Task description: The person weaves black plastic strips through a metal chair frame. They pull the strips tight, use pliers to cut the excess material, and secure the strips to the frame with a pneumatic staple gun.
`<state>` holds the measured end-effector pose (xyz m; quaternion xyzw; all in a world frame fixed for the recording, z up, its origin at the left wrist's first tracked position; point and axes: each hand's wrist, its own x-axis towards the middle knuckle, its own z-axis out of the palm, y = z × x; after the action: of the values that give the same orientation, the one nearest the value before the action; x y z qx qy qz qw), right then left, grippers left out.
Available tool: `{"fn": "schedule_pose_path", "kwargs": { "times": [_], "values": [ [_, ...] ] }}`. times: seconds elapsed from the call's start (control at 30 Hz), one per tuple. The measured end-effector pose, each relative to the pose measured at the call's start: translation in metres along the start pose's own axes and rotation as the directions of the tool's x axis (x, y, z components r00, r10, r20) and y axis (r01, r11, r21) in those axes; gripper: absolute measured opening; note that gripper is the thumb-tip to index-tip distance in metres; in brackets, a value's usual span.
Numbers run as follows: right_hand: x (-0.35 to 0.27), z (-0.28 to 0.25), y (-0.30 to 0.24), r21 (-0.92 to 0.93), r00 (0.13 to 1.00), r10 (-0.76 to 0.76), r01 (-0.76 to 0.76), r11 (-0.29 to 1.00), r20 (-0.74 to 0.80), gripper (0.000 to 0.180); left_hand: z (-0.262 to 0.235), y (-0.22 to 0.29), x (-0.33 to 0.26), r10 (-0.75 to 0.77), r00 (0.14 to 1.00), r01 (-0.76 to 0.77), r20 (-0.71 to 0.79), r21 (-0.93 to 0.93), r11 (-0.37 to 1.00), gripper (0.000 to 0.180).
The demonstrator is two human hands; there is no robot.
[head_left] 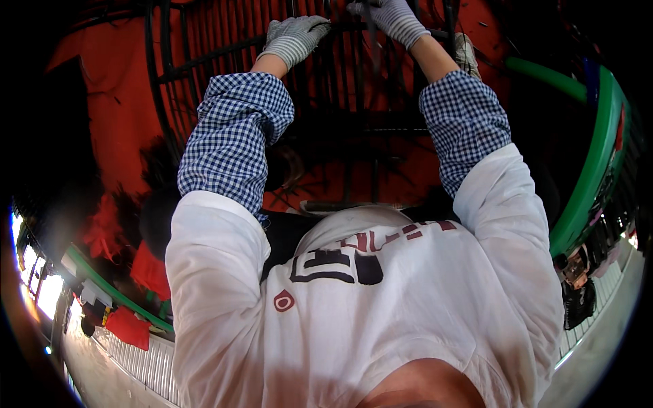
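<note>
A black frame [204, 61] with long rails and many thin parallel bars or strands lies in front of me, over a red surface. My left hand [296, 39], in a grey-and-white striped glove, rests at its crossbar with the fingers together and curled over it. Farther right, my right hand [394, 19], gloved the same way, has its fingers bent close together at the top edge of the view. Dark, blurred strip-like material hangs by those fingers; what they pinch is hard to make out. A small gap separates the two hands.
A thick green curved rail [592, 163] bends along the right side, with dark items hanging by it. A light shoe [465, 54] shows beside my right forearm. Red cloth [128, 328] hangs at a green bar on the lower left. Dark scraps lie on the red floor [112, 129].
</note>
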<state>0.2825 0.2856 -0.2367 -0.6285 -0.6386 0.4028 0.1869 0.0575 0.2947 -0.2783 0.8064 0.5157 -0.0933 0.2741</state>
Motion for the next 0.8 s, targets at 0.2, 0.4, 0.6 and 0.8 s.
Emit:
{"fn": "schedule_pose_path", "kwargs": {
  "times": [0.2, 0.4, 0.6, 0.8],
  "values": [
    [0.023, 0.013, 0.000, 0.613, 0.944, 0.260, -0.331, 0.717, 0.205, 0.030, -0.003, 0.003, -0.002, -0.023, 1.000, 0.022, 0.019, 0.036, 0.999, 0.052],
    [0.021, 0.016, -0.002, 0.022, 0.981, 0.190, -0.191, 0.981, 0.049, 0.030, -0.011, 0.033, 0.003, -0.068, 0.997, 0.066, 0.030, 0.074, 0.995, 0.058],
    [0.019, 0.018, -0.005, 0.114, 0.970, 0.245, -0.243, 0.963, 0.001, 0.030, -0.005, 0.048, 0.007, -0.113, 0.994, 0.113, -0.008, 0.147, 0.983, 0.064],
    [0.016, 0.018, -0.013, -0.007, 0.964, 0.264, -0.264, 0.964, 0.023, 0.028, -0.007, 0.052, 0.010, -0.139, 0.990, 0.137, 0.036, 0.037, 0.990, 0.065]
  ]
}}
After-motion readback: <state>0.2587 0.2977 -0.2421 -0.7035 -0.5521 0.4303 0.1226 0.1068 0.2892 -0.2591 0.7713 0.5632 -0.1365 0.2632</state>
